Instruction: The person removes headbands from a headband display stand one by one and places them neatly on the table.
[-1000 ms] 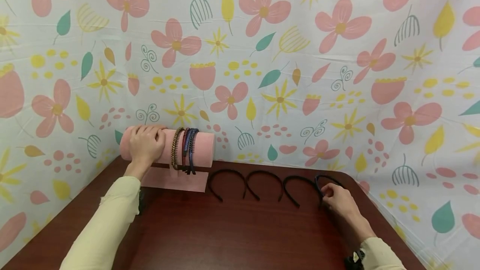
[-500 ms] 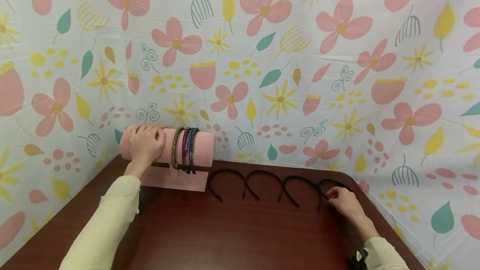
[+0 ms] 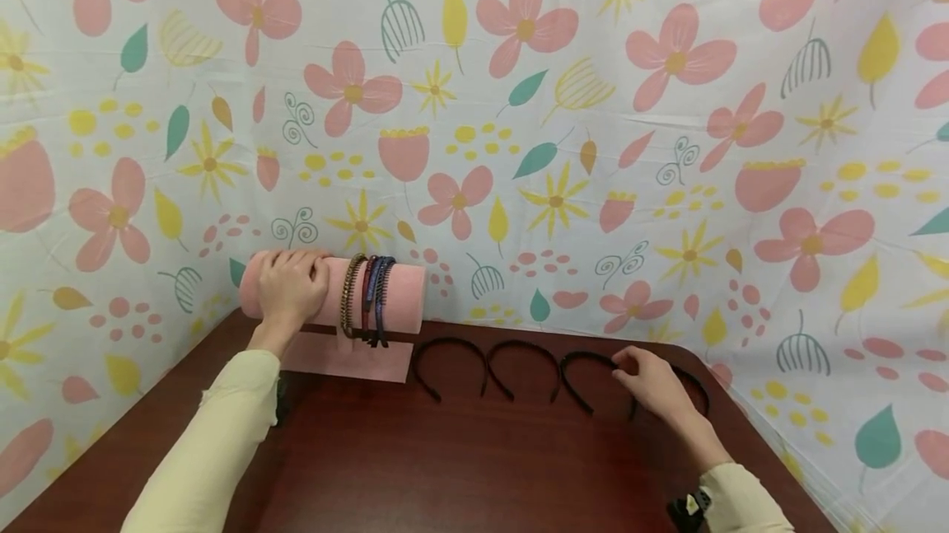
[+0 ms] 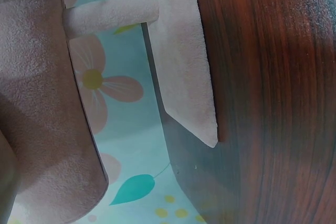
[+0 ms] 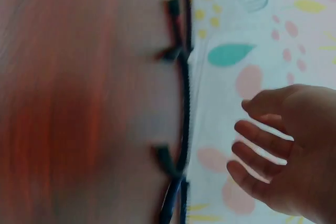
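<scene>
My left hand (image 3: 292, 284) grips the left part of a pink padded headband holder (image 3: 404, 298), a roll on a flat base. Around the roll's right half hang a gold toothed headband (image 3: 347, 294), a red one (image 3: 366, 294) and a blue one (image 3: 381, 298). My right hand (image 3: 656, 385) hovers over the right end of a row of dark headbands, fingers loosely bent and holding nothing. It partly covers the rightmost headband (image 3: 700, 385) and is nearest to the black headband (image 3: 582, 356) left of it. In the right wrist view the fingers are apart from the headbands (image 5: 185, 114).
Two more black headbands, one beside the holder (image 3: 454, 341) and another (image 3: 522, 343) to its right, lie along the back of the dark wooden table (image 3: 460, 467). A flower-patterned cloth (image 3: 474, 105) stands behind it. The holder's base (image 4: 181, 66) reaches the table's back edge.
My right hand has let go of the rightmost headband, which now lies further right on the table. The hand has lifted and moved left. My left hand stays on the holder.
</scene>
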### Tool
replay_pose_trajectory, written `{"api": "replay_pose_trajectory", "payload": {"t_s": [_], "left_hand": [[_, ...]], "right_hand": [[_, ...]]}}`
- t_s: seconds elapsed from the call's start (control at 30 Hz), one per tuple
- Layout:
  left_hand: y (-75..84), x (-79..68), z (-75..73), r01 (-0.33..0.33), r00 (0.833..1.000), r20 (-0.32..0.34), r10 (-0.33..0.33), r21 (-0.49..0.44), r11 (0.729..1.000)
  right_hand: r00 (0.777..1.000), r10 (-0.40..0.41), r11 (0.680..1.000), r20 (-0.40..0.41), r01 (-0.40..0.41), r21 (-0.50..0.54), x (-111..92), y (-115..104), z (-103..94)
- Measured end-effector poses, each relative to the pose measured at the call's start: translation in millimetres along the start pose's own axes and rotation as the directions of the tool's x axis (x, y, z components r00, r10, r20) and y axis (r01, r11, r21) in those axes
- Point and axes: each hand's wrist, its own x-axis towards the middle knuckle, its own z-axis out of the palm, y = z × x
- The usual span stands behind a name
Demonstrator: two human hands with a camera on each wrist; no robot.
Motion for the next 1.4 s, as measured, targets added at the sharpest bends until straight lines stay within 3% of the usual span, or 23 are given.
{"api": "replay_pose_trajectory", "payload": {"t_s": [0.2,0.53,1.4], "left_hand": [[1.1,0.0,1.6,0.011,1.000,0.018,-0.011,0.002,1.000],[-0.3,-2.2,0.2,0.011,1.000,0.013,-0.011,0.000,1.000],[0.1,0.1,-2.0,0.018,1.000,0.021,-0.018,0.006,1.000]], "right_hand": [[0.999,-0.041,0.998,0.009,0.041,0.044,8.6,-30.5,6.6],[0.994,-0.109,0.990,0.005,0.108,0.088,23.2,-63.1,15.0],[0.984,-0.175,0.977,0.031,0.170,0.128,47.9,-141.7,36.2]]}}
